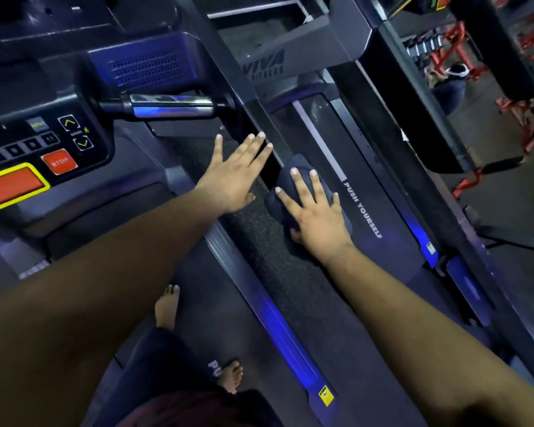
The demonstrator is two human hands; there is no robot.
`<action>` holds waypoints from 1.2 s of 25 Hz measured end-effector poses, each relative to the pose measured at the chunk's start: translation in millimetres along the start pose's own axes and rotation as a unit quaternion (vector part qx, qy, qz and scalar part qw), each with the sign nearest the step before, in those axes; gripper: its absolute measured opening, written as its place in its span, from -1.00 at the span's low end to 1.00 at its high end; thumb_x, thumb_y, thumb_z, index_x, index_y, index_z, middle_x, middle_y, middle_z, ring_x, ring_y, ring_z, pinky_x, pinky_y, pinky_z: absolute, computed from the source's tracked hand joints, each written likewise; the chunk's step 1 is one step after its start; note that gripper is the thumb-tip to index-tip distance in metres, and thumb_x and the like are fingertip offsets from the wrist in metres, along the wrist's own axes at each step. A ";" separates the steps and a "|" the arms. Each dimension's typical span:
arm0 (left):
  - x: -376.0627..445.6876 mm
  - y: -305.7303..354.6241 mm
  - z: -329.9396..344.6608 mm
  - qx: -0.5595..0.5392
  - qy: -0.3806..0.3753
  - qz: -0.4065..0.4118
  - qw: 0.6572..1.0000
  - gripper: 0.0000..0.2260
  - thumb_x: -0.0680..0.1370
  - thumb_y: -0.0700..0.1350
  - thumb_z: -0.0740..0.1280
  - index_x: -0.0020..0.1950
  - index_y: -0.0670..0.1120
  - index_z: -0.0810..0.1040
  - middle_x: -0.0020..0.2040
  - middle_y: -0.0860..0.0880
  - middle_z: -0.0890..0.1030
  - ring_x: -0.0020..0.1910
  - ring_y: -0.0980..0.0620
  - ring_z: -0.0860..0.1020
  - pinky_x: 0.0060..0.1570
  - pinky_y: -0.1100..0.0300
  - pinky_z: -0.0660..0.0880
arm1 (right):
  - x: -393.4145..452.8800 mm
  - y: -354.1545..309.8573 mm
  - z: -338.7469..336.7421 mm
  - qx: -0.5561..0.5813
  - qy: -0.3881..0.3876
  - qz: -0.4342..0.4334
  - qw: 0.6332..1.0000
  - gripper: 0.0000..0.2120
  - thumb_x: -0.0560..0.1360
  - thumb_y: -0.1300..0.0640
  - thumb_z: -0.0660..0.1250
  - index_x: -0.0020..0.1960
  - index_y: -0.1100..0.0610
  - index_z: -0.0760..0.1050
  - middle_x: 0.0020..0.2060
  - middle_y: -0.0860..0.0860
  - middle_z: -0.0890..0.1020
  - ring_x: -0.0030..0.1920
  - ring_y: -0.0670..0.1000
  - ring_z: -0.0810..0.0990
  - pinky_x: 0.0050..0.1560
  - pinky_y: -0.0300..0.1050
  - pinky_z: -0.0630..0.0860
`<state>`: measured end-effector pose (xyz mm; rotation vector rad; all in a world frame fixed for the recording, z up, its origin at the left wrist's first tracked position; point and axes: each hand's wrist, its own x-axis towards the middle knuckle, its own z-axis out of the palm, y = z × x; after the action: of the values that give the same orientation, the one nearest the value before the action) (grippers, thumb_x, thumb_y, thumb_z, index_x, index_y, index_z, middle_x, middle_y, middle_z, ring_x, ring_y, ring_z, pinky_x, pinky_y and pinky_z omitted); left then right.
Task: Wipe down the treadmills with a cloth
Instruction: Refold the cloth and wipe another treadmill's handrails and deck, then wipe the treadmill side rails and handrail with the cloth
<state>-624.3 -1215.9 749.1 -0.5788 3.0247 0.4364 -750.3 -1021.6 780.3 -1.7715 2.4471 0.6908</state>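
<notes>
A dark folded cloth [285, 186] lies on the side rail of the neighbouring treadmill [383, 192], beside its "PUSH YOURSELF" lettering. My right hand [315, 211] presses flat on the cloth with fingers spread and straight. My left hand [238, 174] hangs open with straight fingers over the dark gap between the two treadmills, holding nothing. I stand on the near treadmill, whose side rail [278, 322] glows blue.
The near treadmill's console [37, 155] with a red STOP button and a chrome handle [170, 106] sits at the left. My bare feet [167, 306] are on the belt below. Red weight racks and a person [450, 84] are at the far right.
</notes>
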 end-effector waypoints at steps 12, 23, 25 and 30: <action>-92.3 196.1 38.6 0.050 -0.086 0.033 0.995 -0.07 0.54 0.14 0.37 0.61 -0.01 -0.27 0.60 -0.06 -0.36 0.59 -0.04 -0.30 0.40 -0.50 -0.17 | -240.8 55.8 80.5 0.157 -0.018 0.124 0.980 -0.11 0.50 0.08 0.39 0.54 -0.34 -0.15 0.60 -0.01 -0.02 0.41 0.18 0.34 -0.06 0.10 0.60; -156.5 314.2 10.1 -0.580 -0.109 -0.063 0.805 -0.60 0.61 0.12 0.31 0.35 -0.08 0.54 0.29 -0.03 0.61 0.33 -0.01 0.53 0.35 0.13 0.41 | -321.3 50.4 54.7 0.451 0.205 0.204 0.844 -0.27 0.44 0.10 0.47 0.51 -0.19 0.26 0.41 -0.04 0.26 0.34 0.14 0.44 0.25 0.03 0.49; -152.6 312.1 6.4 -0.603 -0.112 -0.053 0.788 -0.57 0.48 0.13 0.45 0.23 -0.11 0.60 0.16 -0.08 0.68 0.20 -0.03 0.62 0.29 -0.02 0.50 | -321.3 41.8 52.7 0.477 0.218 0.169 0.834 -0.19 0.41 0.02 0.52 0.54 -0.18 0.19 0.44 -0.01 0.21 0.42 0.10 0.34 0.40 0.03 0.38; -124.5 311.5 -5.0 -0.608 -0.092 -0.022 0.788 -0.86 0.52 -0.20 0.44 0.05 -0.18 0.61 -0.04 -0.12 0.68 -0.05 0.01 0.60 0.13 -0.01 0.53 | -321.3 44.6 45.3 0.573 0.209 0.251 0.751 0.19 0.32 -0.02 0.62 0.62 -0.09 -0.19 0.38 -0.04 0.16 0.33 -0.10 0.34 0.34 -0.23 0.32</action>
<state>-622.4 -895.0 847.4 -0.5210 2.1328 2.2689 -689.8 -706.7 846.8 -0.7757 2.5342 -1.1646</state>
